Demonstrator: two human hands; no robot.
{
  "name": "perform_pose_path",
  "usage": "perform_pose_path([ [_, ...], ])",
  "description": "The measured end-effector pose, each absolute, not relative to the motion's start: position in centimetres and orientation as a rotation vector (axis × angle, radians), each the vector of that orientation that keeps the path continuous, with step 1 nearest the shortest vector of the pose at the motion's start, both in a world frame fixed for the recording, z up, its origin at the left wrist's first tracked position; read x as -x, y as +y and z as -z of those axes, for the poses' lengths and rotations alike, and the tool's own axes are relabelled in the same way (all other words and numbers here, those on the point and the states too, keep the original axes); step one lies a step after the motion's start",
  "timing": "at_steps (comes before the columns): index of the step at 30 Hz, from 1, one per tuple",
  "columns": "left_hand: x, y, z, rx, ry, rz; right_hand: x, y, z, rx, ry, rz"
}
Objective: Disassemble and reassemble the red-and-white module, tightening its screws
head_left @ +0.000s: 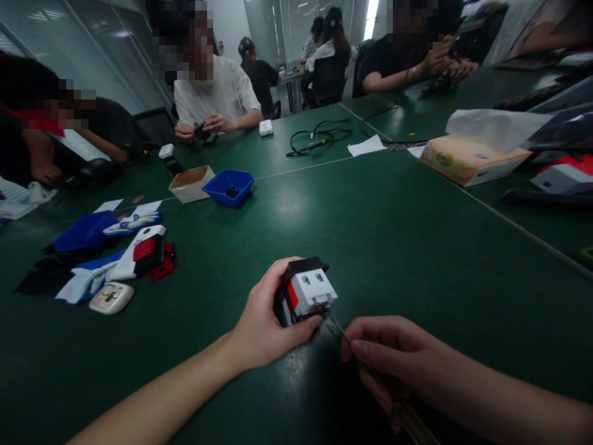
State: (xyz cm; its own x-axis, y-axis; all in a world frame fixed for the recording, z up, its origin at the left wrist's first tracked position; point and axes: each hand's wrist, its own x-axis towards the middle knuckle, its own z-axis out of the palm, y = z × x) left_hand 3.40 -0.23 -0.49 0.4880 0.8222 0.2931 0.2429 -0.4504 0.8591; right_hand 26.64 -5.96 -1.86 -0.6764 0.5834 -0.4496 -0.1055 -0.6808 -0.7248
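A small white, red and black boxy device (315, 290) is gripped in my left hand (266, 318), fingers behind it and thumb along its lower edge. Two square openings show on its white face. My right hand (389, 355) pinches a thin metal shaft (340, 327), which looks like a screwdriver; its yellowish handle (414, 423) runs down below the palm. The shaft's tip is at the lower right edge of the device, and I cannot tell whether it touches. Both hands are above the green table (370, 253).
At left lie a white and red device (148, 250), blue-and-white gloves (92, 275) and a cream-coloured controller (111, 298). Farther back are a blue tray (231, 185) with small black parts, a cardboard box (189, 184), black cables (319, 136) and a tissue pack (472, 161). Several people sit around.
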Motion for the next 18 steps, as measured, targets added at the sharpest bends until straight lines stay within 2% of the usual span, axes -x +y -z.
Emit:
perform_pose_path([
  [18,-3.40,-0.18,0.64,-2.012,0.859,-0.945,-26.65,-5.96,1.59,1.008,-1.040,-2.345],
])
